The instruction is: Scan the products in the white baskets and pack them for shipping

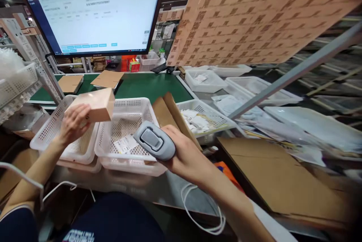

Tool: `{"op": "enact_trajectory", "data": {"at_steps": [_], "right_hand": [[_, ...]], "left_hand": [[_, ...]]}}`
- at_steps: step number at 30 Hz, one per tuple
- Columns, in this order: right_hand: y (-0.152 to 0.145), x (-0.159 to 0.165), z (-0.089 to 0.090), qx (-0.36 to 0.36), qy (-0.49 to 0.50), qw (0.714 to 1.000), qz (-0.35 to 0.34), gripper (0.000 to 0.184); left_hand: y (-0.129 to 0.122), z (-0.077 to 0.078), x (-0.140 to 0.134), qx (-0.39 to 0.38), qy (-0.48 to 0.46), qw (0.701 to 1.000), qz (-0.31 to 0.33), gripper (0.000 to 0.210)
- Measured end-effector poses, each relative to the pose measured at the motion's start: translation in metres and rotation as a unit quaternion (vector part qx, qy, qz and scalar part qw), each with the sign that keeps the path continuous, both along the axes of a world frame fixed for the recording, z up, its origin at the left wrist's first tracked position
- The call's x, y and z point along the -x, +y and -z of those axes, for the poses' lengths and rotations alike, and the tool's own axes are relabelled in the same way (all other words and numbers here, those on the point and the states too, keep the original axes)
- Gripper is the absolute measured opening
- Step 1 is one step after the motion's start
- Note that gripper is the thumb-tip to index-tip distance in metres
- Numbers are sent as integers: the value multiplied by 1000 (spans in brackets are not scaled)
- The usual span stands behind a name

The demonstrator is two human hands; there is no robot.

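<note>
My left hand (75, 121) grips a small light-brown cardboard box (98, 104) by its near left side, holding it above a white perforated basket (42, 140). My right hand (181, 149) is closed around a grey handheld barcode scanner (155, 141), its rounded head turned toward the left. Below the scanner stands a second white basket (147, 108) with a printed paper label (126, 144) inside. The scanner's grip is mostly hidden by my fingers.
A monitor (93, 27) rises behind a green conveyor belt (149, 85) carrying two flat cartons. Upright cardboard flaps (172, 115) stand beside a basket of papers (223, 123). A slanted metal bar (296, 70) crosses the right. A white cable (185, 200) hangs at the front edge.
</note>
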State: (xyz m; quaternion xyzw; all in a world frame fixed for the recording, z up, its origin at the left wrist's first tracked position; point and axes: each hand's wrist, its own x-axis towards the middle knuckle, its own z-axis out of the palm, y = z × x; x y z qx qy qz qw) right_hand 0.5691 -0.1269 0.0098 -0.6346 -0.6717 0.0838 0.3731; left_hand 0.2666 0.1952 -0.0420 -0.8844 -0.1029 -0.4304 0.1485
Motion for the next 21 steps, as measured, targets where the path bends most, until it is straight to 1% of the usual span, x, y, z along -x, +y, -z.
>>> {"op": "enact_trajectory", "data": {"at_steps": [1, 2, 3, 4, 5, 6, 8, 10, 11, 13, 15, 16, 17, 18, 21], "right_hand": [[1, -2, -9, 8, 6, 1000, -2, 14], [1, -4, -17, 23, 7, 1000, 6, 13], [1, -6, -24, 42, 6, 999, 17, 14], [2, -8, -31, 59, 4, 998, 29, 16], [1, -10, -36, 73, 1, 997, 40, 18], [1, -11, -41, 83, -2, 995, 48, 20], [1, -11, -50, 101, -10, 993, 61, 21], [2, -11, -57, 109, -24, 990, 88, 21], [3, -12, -59, 108, -34, 988, 106, 22], [6, -15, -62, 107, -51, 984, 135, 22], [8, -22, -60, 108, -51, 982, 143, 23], [8, -25, -58, 111, -46, 982, 144, 24], [7, -29, -55, 112, -40, 982, 145, 25], [6, -32, -53, 109, -34, 982, 148, 27], [-6, -41, -50, 85, -36, 984, 153, 30]], "left_hand": [[-7, 0, -8, -103, 20, 994, 12, 65], [-14, 0, -16, -193, 34, 980, 17, 57], [-20, 0, -24, -264, 44, 963, 20, 50], [-24, 1, -30, -314, 50, 948, 24, 43], [-26, 4, -36, -342, 51, 938, 33, 39], [-26, 7, -41, -353, 51, 933, 44, 38], [-21, 19, -47, -335, 67, 937, 69, 45], [-13, 35, -51, -284, 122, 948, 78, 55], [-9, 43, -52, -242, 164, 953, 76, 60], [-3, 55, -53, -127, 247, 957, 79, 66], [-3, 62, -53, -22, 291, 952, 90, 69], [-5, 64, -53, 9, 295, 951, 93, 69], [-8, 66, -55, 23, 290, 953, 89, 69], [-12, 67, -58, 18, 282, 955, 84, 69], [-32, 74, -76, -48, 231, 970, 61, 69]]}}
